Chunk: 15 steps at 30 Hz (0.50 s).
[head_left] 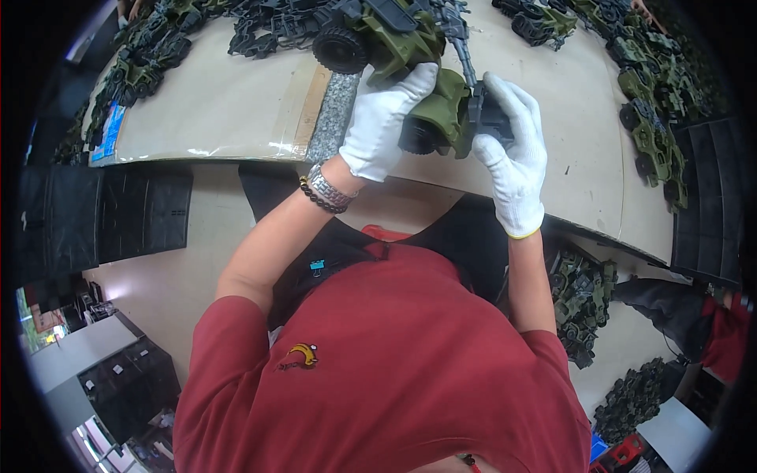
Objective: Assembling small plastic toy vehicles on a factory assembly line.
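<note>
A green toy army jeep (pixel 448 101) with black wheels is held up over the near edge of the table, tilted. My left hand (pixel 377 126), in a white glove, is closed round the jeep's left side. In a matching glove, my right hand (pixel 514 154) grips a dark grey plastic part (pixel 492 117) at the jeep's right end, thumb below and fingers above. Whether that part is joined to the body I cannot tell. A long dark grey gun piece (pixel 456 35) runs along the top of the jeep. The upper end of the toy is cut off by the picture's edge.
Grey plastic parts (pixel 272 30) lie heaped at the table's back. More green jeeps line the left side (pixel 146 67) and the right side (pixel 658 102). A pile of green toys (pixel 582 296) sits below the table at right. Another person's dark trouser leg (pixel 662 307) shows beyond.
</note>
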Available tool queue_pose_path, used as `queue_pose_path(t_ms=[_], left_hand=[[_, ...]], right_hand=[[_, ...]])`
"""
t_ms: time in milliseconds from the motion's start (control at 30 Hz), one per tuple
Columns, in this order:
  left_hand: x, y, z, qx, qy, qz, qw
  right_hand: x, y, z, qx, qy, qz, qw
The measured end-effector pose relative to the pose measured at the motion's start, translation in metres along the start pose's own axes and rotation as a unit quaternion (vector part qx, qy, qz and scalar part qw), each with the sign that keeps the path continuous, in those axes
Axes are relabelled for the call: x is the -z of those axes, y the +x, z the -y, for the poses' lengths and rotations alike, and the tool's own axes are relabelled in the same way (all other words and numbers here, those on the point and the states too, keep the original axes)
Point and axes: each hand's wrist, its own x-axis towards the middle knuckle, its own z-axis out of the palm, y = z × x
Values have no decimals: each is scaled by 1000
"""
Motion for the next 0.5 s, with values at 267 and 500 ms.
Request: queue_pose_path(t_ms=[267,500], left_hand=[[-9,-1,5,22,-27,22,999],[-14,-3,7,-41,34,14,998]], right_hand=[[1,-6,-13,17,23,-20,999],[2,-7,-3,1,-8,-38,999]])
